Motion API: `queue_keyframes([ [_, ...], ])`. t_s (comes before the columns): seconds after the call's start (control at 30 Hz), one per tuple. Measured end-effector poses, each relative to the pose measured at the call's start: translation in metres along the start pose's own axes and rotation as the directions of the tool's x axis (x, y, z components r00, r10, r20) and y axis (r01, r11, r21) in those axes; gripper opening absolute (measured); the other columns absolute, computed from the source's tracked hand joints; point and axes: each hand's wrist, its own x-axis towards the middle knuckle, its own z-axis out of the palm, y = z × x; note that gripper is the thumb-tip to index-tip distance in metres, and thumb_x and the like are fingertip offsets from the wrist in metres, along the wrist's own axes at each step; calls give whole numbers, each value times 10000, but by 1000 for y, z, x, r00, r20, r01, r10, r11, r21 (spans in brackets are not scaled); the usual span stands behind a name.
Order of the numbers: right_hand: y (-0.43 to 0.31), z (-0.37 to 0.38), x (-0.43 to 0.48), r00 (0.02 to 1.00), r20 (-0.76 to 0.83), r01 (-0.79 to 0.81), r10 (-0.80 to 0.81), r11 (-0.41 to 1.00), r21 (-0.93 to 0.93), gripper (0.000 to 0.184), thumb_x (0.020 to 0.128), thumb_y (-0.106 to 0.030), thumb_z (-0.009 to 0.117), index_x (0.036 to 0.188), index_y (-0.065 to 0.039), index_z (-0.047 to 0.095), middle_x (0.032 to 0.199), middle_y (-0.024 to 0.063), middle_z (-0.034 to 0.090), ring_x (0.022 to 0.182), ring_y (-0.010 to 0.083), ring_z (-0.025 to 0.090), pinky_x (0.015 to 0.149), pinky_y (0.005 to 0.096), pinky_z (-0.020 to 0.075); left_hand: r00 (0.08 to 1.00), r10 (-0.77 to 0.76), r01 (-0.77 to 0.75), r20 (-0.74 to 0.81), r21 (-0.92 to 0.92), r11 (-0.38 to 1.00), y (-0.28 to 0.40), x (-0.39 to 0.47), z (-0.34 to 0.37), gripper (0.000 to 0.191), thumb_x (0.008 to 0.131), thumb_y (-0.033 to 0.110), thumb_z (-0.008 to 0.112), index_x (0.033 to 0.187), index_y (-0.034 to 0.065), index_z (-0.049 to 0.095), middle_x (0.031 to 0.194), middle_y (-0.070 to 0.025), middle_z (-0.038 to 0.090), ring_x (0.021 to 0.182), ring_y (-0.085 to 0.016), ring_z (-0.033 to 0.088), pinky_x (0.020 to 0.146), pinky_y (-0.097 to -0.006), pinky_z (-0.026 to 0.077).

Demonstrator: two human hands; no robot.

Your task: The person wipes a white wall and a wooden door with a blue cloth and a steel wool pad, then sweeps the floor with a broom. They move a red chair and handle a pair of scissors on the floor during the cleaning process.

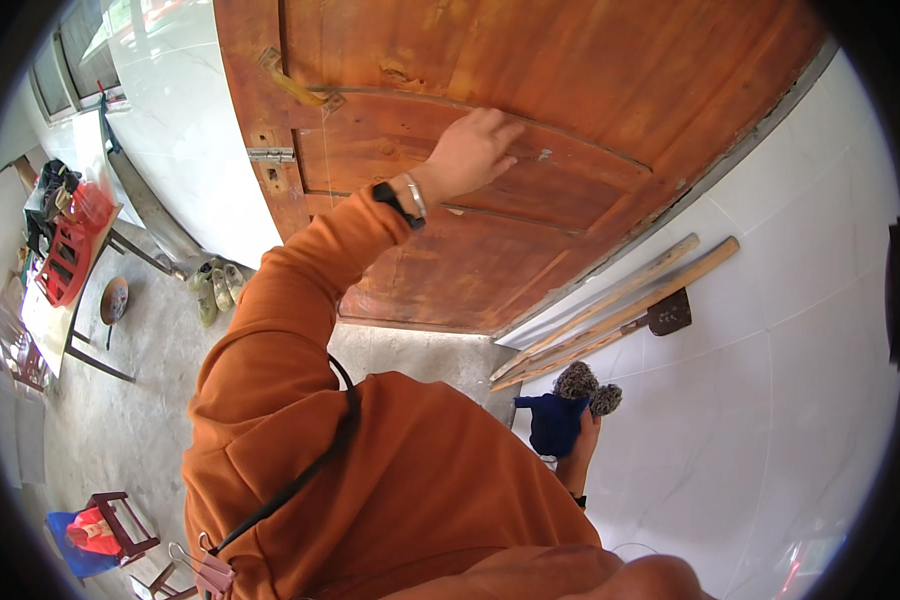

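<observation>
My left hand [476, 154], at the end of an orange sleeve with a black band and a silver bracelet at the wrist, is over the panel of a reddish-brown wooden door [435, 262]. Its fingers are bent and somewhat apart, with nothing visible in them; whether they touch the wood I cannot tell. Up and to its left are a yellowish pull handle [296, 86] and a metal bolt [271, 154]. Lower right, my right hand [586, 442] grips a dark blue cloth item [555, 424] with grey fuzzy balls [576, 381] at its top.
Wooden poles [645, 289] and a dark metal shovel blade [670, 312] lean against the white tiled wall at right. On the left are shoes [217, 289], a pan [114, 301], a table [82, 322] bearing a red plastic chair part and bags, and a stool [124, 529] lower down.
</observation>
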Motion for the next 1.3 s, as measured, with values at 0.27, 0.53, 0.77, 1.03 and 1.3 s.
queue_keyframes([
  [0.27,0,2,-4,999,-31,25,-27,998,-53,369,862,-100,581,1189,27,468,1086,130,593,929,225,611,800,333,507,972,28,-76,234,196,978,5,39,43,465,818,312,617,1224,108,522,1010,-68,495,994,-238,468,849,-346,412],
  [0.53,-5,3,-11,997,-49,52,-55,997,-58,372,857,-87,582,1195,21,469,1067,126,599,922,224,609,802,334,501,980,-16,-19,198,173,985,-4,35,38,417,820,244,612,1209,109,546,1004,-66,497,954,-235,481,823,-351,428],
  [0.77,-11,3,-12,997,-75,18,-22,998,-52,375,864,-108,574,1205,4,467,1064,126,601,921,234,614,801,344,510,804,-156,519,574,-805,-287,-2,19,4,380,826,22,451,1195,32,541,928,0,521,680,-88,455,595,-237,399],
  [1.03,-12,4,-9,996,63,72,-69,996,-49,392,830,-97,598,1182,37,490,1047,130,614,899,226,623,811,334,501,826,-59,449,561,-717,-533,24,9,-9,337,880,128,517,1201,25,532,919,28,544,676,-43,430,564,-195,354],
  [1.3,-9,51,9,977,113,213,-181,813,-542,439,723,-241,743,1069,-23,584,934,59,645,852,144,591,785,296,469,675,443,660,591,-751,-4,190,-62,18,641,817,256,676,1360,64,394,1250,-115,419,1106,-206,464,932,-329,388],
])
